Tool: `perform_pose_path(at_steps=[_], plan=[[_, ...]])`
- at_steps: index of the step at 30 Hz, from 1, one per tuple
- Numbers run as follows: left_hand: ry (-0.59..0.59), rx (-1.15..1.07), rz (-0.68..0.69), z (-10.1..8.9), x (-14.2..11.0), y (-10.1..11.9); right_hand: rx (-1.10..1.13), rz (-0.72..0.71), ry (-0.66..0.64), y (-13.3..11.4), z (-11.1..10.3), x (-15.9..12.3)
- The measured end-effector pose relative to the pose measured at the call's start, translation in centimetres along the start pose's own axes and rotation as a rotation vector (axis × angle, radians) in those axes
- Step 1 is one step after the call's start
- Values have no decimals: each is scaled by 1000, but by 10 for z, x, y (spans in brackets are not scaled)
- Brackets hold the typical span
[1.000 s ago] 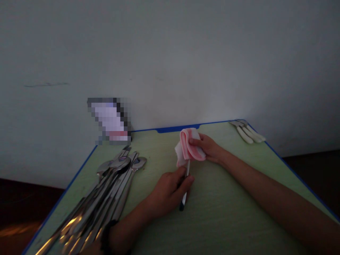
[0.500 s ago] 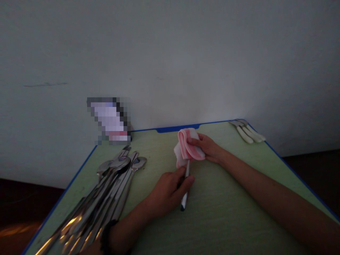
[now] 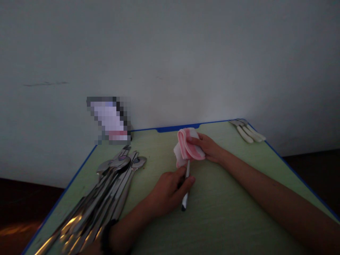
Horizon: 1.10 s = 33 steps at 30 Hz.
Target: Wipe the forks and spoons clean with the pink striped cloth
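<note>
Over the middle of the table, my left hand [image 3: 171, 189] is closed on the handle of a shiny metal piece of cutlery [image 3: 185, 198]. The far end of this piece is hidden inside a folded pink and white cloth [image 3: 189, 145], so its kind does not show. My right hand [image 3: 207, 146] pinches the cloth around that end, thumb on top. A heap of metal spoons and other long-handled cutlery [image 3: 117, 177] lies to the left, beside my left forearm.
Several forks with white handles [image 3: 247, 132] lie together at the far right corner of the green table [image 3: 225, 212]. A blurred-out device with a lit screen [image 3: 110, 118] stands at the far left corner. A grey wall [image 3: 170, 71] rises behind the blue table edge.
The cloth and my right hand have shifted slightly to the left. The cutlery handle in my left hand has turned a little. The heap and the forks stay where they were.
</note>
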<state>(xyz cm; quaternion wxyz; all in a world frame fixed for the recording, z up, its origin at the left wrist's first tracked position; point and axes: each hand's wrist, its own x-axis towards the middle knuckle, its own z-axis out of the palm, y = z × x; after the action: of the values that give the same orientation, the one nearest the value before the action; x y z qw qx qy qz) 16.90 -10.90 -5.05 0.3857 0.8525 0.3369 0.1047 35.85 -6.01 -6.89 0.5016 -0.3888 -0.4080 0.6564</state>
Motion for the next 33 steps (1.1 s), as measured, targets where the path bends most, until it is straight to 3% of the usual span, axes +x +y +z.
perform_pose_path(at_steps=[33], plan=[[0,7,13,-2,0,3,3,4,15,-2,2,-1]])
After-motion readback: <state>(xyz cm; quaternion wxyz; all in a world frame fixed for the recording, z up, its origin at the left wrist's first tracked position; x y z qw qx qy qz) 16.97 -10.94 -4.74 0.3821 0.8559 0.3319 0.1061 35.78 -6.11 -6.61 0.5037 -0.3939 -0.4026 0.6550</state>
